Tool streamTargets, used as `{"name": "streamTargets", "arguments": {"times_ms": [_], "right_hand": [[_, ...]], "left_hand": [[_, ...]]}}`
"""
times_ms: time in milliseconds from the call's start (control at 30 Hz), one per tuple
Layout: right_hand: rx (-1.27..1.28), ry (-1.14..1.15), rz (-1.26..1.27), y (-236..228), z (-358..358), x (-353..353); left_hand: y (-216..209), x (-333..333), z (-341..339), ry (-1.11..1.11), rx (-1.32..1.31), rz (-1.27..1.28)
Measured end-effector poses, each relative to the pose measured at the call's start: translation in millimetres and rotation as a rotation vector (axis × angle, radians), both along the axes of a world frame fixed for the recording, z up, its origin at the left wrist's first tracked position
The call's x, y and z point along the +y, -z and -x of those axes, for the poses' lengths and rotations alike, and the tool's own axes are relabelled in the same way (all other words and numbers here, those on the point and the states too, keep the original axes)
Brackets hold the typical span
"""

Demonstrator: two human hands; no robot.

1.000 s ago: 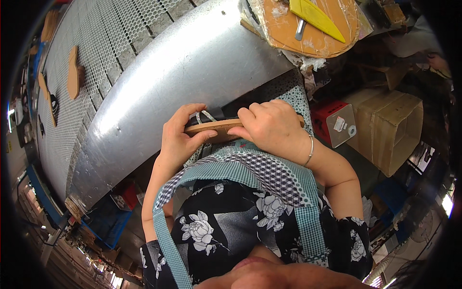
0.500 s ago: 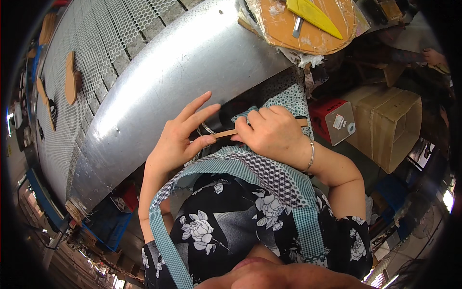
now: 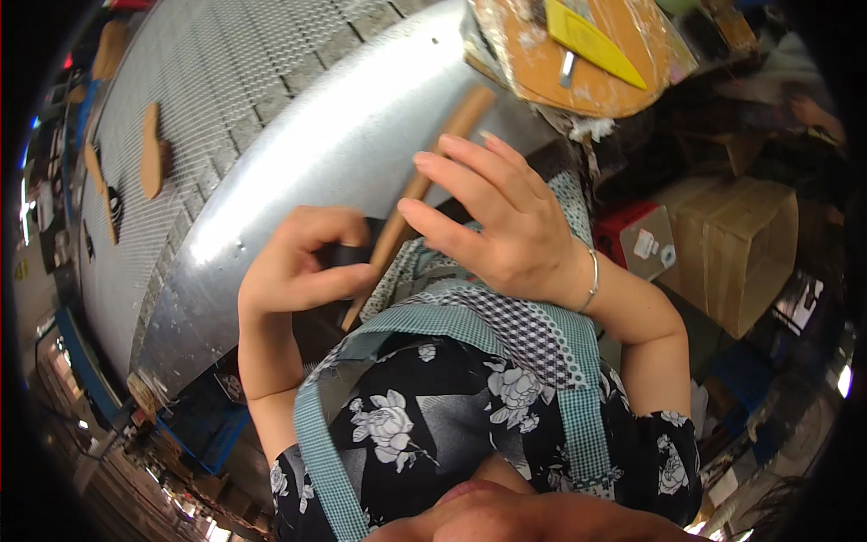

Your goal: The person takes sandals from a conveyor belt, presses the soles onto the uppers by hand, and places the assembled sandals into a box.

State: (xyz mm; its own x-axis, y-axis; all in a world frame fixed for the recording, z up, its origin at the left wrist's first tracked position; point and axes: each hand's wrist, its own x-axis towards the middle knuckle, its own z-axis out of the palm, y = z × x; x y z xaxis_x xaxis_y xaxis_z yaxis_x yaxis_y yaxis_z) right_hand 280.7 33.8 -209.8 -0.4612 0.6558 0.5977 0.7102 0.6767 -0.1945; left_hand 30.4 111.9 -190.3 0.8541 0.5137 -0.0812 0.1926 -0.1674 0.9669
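Note:
A tan sandal sole, seen nearly edge-on and a little blurred, slants up and to the right in front of my apron. My left hand is closed on its lower part, thumb along the edge and fingers curled over. Beneath those fingers shows something black, perhaps a strap; its shape is partly hidden. My right hand is open, fingers stretched out and apart, their tips at the sole's right edge. Whether they touch it I cannot tell.
A sheet-metal ledge borders a mesh conveyor carrying tan soles. At the upper right, a yellow blade-shaped tool lies on an orange-brown board. Farther right are a red box and a cardboard box.
The sole has swung from nearly level to a steep slant, its far end now over the metal ledge. My right hand has unwrapped from it; my left fingers have curled in.

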Motion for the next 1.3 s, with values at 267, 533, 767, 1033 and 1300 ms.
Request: {"name": "streamTargets", "arguments": {"times_ms": [267, 533, 767, 1033, 1300], "right_hand": [[0.578, -0.066, 0.654, -9.0, 93.8, 9.5], [0.407, -0.119, 0.717, 60.1, 110.6, 62.5], [0.428, -0.100, 0.682, 87.7, 123.9, 79.3], [0.403, -0.098, 0.666, 83.0, 113.0, 70.2], [0.427, -0.119, 0.627, 62.3, 102.8, 52.7]], "left_hand": [[-2.2, -40.8, 40.4, -0.960, -0.314, 0.248], [46.7, -14.7, 65.6, -0.937, -0.307, 0.293], [81.2, 7.7, 82.8, -0.858, -0.328, 0.261], [78.2, -3.0, 74.3, -0.831, -0.360, 0.224], [57.0, -23.1, 66.3, -0.811, -0.388, 0.212]]}}
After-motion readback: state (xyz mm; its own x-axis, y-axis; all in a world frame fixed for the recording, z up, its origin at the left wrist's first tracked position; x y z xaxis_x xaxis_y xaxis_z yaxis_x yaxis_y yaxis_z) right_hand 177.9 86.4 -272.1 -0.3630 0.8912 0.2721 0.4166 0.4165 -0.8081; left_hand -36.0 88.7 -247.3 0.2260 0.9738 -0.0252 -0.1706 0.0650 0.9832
